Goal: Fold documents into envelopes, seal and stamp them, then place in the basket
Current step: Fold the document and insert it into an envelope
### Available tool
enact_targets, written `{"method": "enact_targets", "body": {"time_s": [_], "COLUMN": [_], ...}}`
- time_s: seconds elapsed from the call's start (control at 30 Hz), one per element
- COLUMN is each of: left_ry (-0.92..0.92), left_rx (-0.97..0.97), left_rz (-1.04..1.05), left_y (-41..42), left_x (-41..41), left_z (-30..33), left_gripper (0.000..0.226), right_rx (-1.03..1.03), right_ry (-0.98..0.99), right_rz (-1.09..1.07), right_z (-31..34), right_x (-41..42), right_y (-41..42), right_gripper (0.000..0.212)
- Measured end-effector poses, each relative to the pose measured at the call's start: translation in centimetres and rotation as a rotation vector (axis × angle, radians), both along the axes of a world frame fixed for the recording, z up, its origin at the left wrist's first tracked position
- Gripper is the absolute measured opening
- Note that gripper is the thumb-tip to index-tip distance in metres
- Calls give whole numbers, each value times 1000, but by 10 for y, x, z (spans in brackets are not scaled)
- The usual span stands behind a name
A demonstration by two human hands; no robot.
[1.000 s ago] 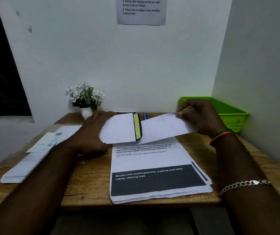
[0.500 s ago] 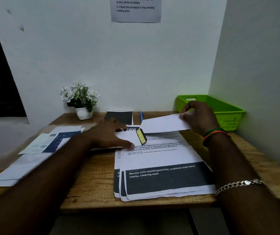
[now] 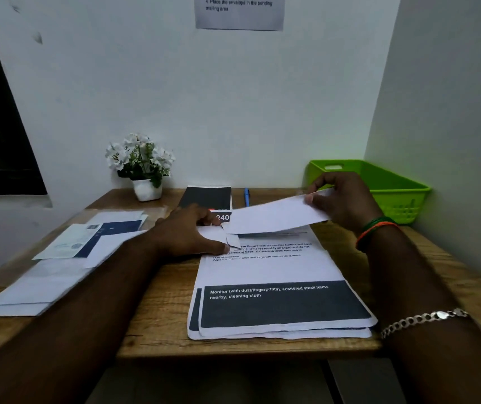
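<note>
My right hand (image 3: 341,199) pinches the right end of a white envelope (image 3: 274,217) and holds it tilted just above the desk. Its left end comes down beside my left hand (image 3: 183,231). That hand lies low on the desk, its fingers and thumb pressing on a small white piece of paper (image 3: 233,239) at the top of the stack of printed documents (image 3: 277,272). Most of that piece is hidden under the hand. The green basket (image 3: 390,182) stands at the back right, behind my right hand.
A pile of white envelopes (image 3: 38,290) and blue-and-white sheets (image 3: 87,240) lie on the left of the wooden desk (image 3: 157,316). At the back stand a potted white flower (image 3: 141,167), a dark booklet (image 3: 207,196) and a blue pen (image 3: 246,196). Walls close the back and right.
My left hand has come down from the air onto the desk, and the yellow strip beside it is no longer visible. My right hand has kept the envelope raised.
</note>
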State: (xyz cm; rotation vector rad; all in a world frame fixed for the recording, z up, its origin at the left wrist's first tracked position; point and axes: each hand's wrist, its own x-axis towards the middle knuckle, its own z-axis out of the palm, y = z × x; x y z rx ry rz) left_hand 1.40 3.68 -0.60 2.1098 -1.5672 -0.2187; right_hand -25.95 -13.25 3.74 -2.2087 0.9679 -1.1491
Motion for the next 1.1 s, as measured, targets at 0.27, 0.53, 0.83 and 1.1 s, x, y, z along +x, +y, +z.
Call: {"method": "enact_targets", "body": {"time_s": [0.27, 0.53, 0.83, 1.1], "left_ry": [-66, -36, 76, -82], "left_rx": [-35, -101, -104, 86], "left_rz": [-59, -92, -120, -37], "left_y": [2, -4, -2, -10], "left_x": [-4, -3, -7, -11], "left_z": [-1, -3, -6, -6], "left_gripper": [54, 40, 42, 52], "right_rx": [-60, -63, -75, -52], "right_ry": [-29, -69, -157, 26], "right_rz": [-173, -229, -163, -25], "right_z": [2, 3, 7, 3], "right_x": [-2, -3, -4, -1], "right_y": [-3, -4, -3, -3], "right_gripper": [10, 9, 11, 10]}}
